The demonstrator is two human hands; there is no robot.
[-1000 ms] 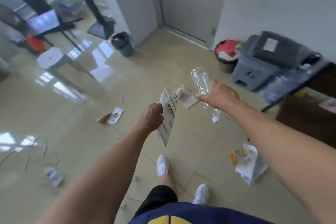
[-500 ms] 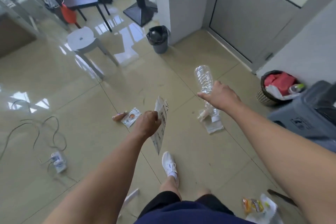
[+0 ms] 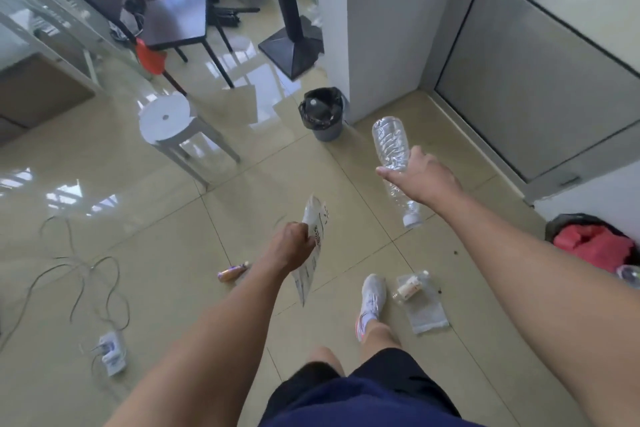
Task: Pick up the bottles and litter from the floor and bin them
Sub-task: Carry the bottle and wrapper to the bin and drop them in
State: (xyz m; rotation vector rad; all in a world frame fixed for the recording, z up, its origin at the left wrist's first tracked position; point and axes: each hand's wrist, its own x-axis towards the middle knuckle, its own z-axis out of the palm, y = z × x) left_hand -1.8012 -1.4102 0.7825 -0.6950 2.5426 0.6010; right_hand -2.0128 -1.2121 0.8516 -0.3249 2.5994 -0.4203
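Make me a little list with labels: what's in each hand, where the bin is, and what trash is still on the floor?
left hand: holding a flat white wrapper
right hand: holding an empty clear bottle, cap end pointing down
bin: grey, black liner, ahead by the white pillar
still on floor: a small bottle on a clear bag beside the white shoe; a small tube near the left arm
other: white stool, cables on the tiles

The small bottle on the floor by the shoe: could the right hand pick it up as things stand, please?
Probably not yet: the right hand is shut on a clear bottle and raised well above the small bottle, though nothing covers it.
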